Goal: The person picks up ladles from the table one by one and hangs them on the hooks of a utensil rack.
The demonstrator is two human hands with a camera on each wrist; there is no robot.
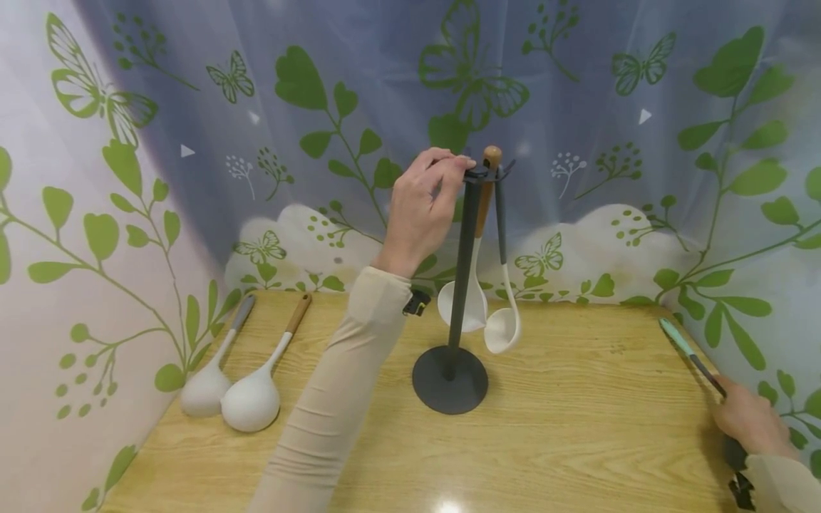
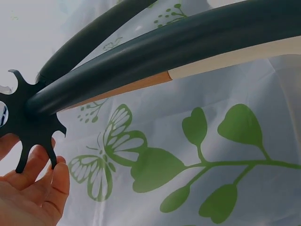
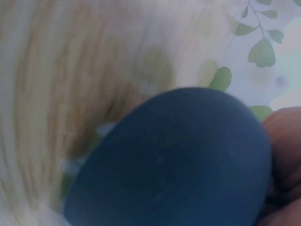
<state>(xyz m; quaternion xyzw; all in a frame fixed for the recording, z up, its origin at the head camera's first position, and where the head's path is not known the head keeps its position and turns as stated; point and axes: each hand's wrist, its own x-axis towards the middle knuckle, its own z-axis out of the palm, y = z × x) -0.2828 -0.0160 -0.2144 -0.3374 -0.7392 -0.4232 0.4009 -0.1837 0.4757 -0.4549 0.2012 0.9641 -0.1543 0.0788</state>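
My left hand [image 1: 425,203] is at the top of a black utensil stand [image 1: 460,285], its fingers holding the edge of the hooked top. From below, the left wrist view shows the fingers [image 2: 35,183] around the hooks of the black top disc [image 2: 19,110]. A wood-handled white utensil [image 1: 471,296] and a grey-handled white ladle [image 1: 503,329] hang from the stand. At the right table edge my right hand [image 1: 750,417] grips a dark spoon [image 1: 705,372] with a mint-green handle end. Its rounded dark head [image 3: 174,160] fills much of the right wrist view.
Two white ladles lie on the left of the wooden table [image 1: 577,427]: one grey-handled [image 1: 204,392], one wood-handled [image 1: 251,402]. A leaf-and-butterfly patterned curtain [image 1: 359,85] hangs behind the table and along both sides.
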